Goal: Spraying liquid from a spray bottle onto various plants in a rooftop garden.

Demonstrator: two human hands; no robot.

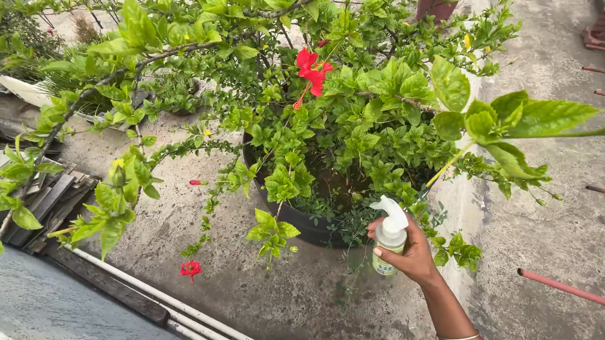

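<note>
Your right hand (409, 254) has its fingers wrapped tight around the spray bottle (389, 236), white nozzle poking out above your fingers, aimed left at the black pot (299, 223). Bottle sits low by the pot's rim, under the leaves. Left hand's out of view.

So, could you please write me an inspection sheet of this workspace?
Surface: rough grey concrete floor, stained.
Job's things: white-nozzled spray bottle pointed into the black pot of a hibiscus plant with a red flower.
Clutter: fallen red flower; stacked boards.
Grippers: right hand grips the bottle; left hand not in view.
Cables: nothing seen; white pipes, reddish rods.
Surroundings: other potted plants.
</note>
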